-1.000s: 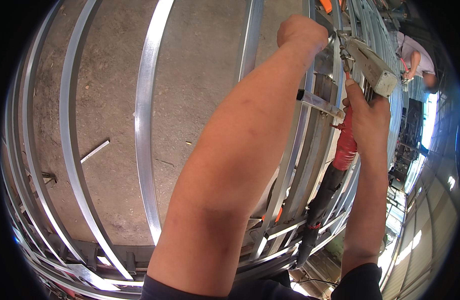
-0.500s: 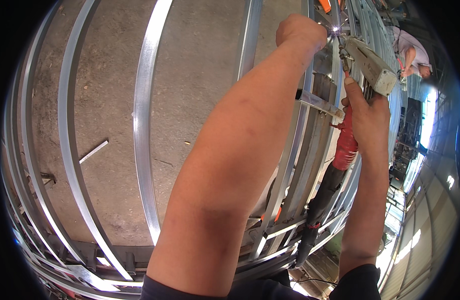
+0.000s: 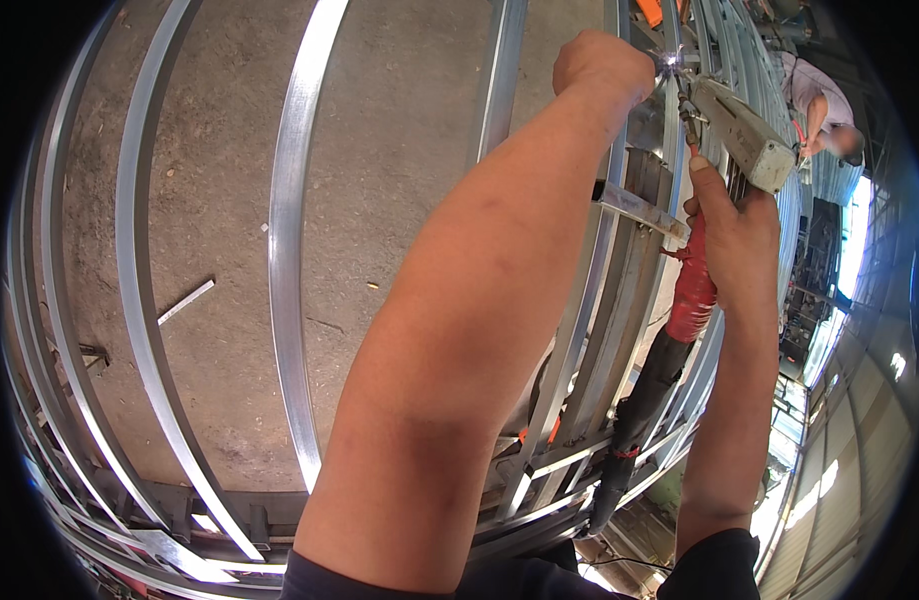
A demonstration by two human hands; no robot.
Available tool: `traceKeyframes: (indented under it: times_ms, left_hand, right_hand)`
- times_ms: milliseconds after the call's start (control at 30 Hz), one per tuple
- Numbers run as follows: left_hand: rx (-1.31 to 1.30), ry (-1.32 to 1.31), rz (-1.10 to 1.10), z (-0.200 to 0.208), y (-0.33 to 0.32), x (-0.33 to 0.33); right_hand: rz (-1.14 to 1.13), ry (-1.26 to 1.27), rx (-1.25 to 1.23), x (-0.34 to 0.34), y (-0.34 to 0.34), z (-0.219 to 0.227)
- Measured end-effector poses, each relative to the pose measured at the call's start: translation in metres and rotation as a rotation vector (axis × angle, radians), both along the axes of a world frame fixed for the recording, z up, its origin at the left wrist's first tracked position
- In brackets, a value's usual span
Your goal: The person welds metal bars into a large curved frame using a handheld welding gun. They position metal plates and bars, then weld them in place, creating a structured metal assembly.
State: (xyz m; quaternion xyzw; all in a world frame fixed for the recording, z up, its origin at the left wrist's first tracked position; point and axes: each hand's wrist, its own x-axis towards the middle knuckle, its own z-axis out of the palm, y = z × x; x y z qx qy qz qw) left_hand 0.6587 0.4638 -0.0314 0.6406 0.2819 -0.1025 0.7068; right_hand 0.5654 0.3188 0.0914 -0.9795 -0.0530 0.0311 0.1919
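My right hand [image 3: 739,215] is wrapped round the handle of a welding torch [image 3: 744,130], which has a boxy grey body, red tape round its grip and a black-sleeved cable [image 3: 651,380] trailing toward me. At the torch's tip a bright welding spark [image 3: 670,63] glows on the metal framework. Just left of the spark, my left hand [image 3: 601,68] is closed in a fist at the far end of my stretched-out arm. Its fingers face away, so what they grip is hidden.
Long shiny metal bars [image 3: 289,240] run over the concrete floor [image 3: 229,200] on the left. A short metal strip [image 3: 187,302] lies between them. More metal profiles [image 3: 579,300] stand below the torch. A co-worker [image 3: 819,100] bends over at the far right.
The spark at the torch tip flickers and looks a little different in shape. The co-worker's head has shifted slightly. My hands stay almost in place.
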Motion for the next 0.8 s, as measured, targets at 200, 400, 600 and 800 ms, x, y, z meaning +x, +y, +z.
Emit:
traceKeyframes:
  times_ms: [200,400,600,800]
  left_hand:
    - [0.033,0.010,-0.038,-0.0017,0.0002,0.0039]
    - [0.048,0.007,-0.031,-0.0014,-0.0016,0.0029]
    - [0.069,-0.007,0.003,-0.0015,-0.0023,0.0017]
    - [0.020,0.017,-0.033,-0.0014,0.0003,0.0027]
  right_hand:
    - [0.006,0.007,-0.011,-0.0007,0.0045,0.0033]
    - [0.014,0.022,-0.034,0.0010,0.0018,0.0048]
    - [0.011,0.016,-0.027,-0.0006,0.0029,0.0066]
    - [0.003,0.021,-0.045,-0.0008,0.0009,0.0093]
